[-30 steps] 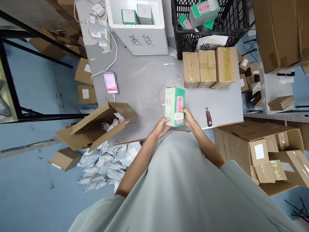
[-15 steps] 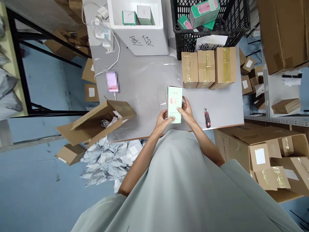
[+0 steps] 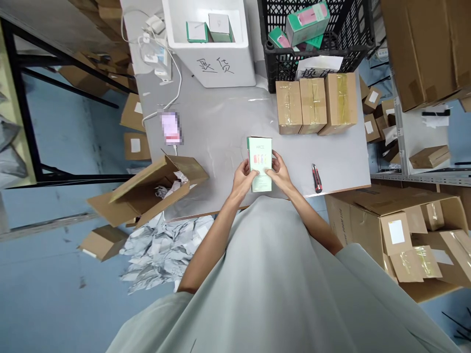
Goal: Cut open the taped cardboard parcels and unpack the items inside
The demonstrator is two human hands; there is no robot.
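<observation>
Grey-topped worktable (image 3: 221,122), blue floor around it, cartons on all sides. Left hand (image 3: 243,177) and right hand (image 3: 280,171) close from either flank on one slim pale-green box (image 3: 262,164), thumbs on its printed face, other fingers mostly hidden at the sides and back. Box sits centrally before the body, by the table's near edge; whether its base touches the top, cannot tell. Risk, as judged: grip is low, so if the thumbs slackened or pressed unevenly, the box could tip away or slide past that edge; hard squeezing might dent the card walls. Long axis runs from body toward far side, nearly straight; printed face turned up to the wearer, lettering at the far end, reading upright. Further out: red-and-black cutter (image 3: 316,178) to the right, three taped cartons (image 3: 313,108) beyond, then black crate (image 3: 275,61) and white bin (image 3: 221,66), both holding green boxes. Leftward, an open carton (image 3: 147,189) with crumpled paper inside.
</observation>
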